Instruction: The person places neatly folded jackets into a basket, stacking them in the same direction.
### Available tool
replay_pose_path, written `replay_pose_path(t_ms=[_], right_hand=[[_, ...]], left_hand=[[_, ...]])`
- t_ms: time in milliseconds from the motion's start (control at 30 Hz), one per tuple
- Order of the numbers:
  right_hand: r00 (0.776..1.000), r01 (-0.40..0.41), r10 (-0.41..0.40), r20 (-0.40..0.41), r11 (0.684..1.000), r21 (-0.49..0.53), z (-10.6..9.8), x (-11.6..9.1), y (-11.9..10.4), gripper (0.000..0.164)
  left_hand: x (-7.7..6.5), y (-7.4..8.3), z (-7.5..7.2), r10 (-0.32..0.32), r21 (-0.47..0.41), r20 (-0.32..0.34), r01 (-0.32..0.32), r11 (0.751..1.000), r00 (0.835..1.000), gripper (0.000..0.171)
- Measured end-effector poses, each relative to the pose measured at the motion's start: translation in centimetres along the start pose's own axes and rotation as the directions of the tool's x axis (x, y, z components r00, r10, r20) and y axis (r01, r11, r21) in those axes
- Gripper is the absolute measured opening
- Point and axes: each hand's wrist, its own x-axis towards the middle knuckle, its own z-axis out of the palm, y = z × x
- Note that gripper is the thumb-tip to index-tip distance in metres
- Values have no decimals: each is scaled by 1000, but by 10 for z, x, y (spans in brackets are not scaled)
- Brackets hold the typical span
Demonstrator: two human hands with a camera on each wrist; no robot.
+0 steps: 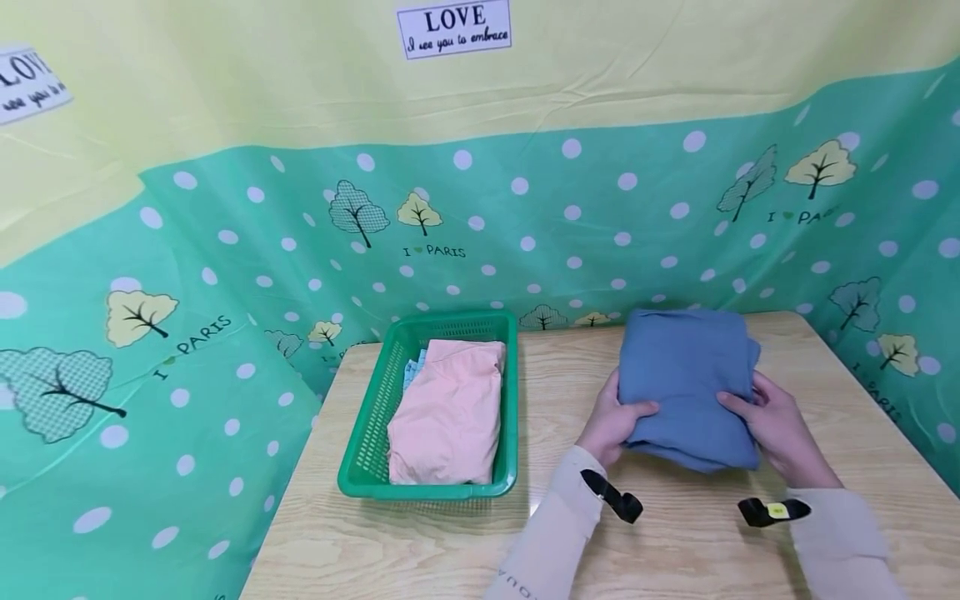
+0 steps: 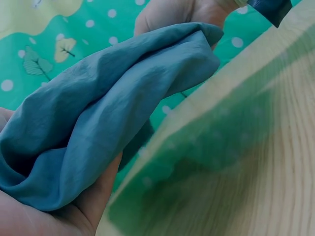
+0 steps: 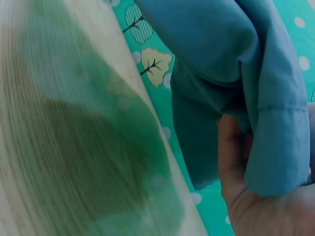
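A folded blue garment [image 1: 686,387] is held up off the table by both hands, one at each side. My left hand [image 1: 611,421] grips its left edge, with the thumb on top and the fingers underneath. At the right edge my right hand [image 1: 776,421] pinches the cloth the same way. The left wrist view shows the folded layers of the blue cloth [image 2: 108,103] drooping between the hands. In the right wrist view the fingers [image 3: 231,157] reach under a hanging fold of it. What kind of garment it is cannot be made out.
To the left stands a green plastic basket [image 1: 512,400] with a folded pink garment [image 1: 450,417] inside. A bit of light blue patterned cloth [image 1: 412,369] peeks out beneath the pink one. The wooden table [image 1: 375,542] meets a polka-dot curtain [image 1: 525,217] at the back and sides.
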Motion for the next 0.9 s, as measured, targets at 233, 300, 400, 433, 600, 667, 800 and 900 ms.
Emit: replay_pose_path(t_ms=[233,300,400,433,600,667,800,900], right_hand=[[1000,21,-21,6,1000,8,9,1,-10,81],[1000,19,-20,15,1000,21,11,1,-14,82],[999,28,-29,29,999,29,14,2,-19,82],[999,31,-32,31,999,24,14,2,-20,82],[998,45,-45,32,999,21,21,6,-28,79],[998,46,-47,31,998,46,26,8,-32,79],[998,43,-47,44,995,90,32,10,-39,80],[997,48,-54,59,994,94,36,11,-44,80]], left_hand=[[-5,10,-11,11,1,-11,-11,1000,1000,76],[-7,14,-14,19,1,-11,-19,1000,1000,76],[-10,18,-18,30,1,-10,-30,1000,999,77],[-10,19,-19,29,1,-13,-29,1000,999,77],[-13,24,-29,43,1,-21,-43,999,999,78],[-14,27,-32,52,2,-19,-52,999,998,78],[-15,32,-40,59,2,-18,-59,998,998,80],[-16,34,-45,51,-5,-25,-51,999,998,80]])
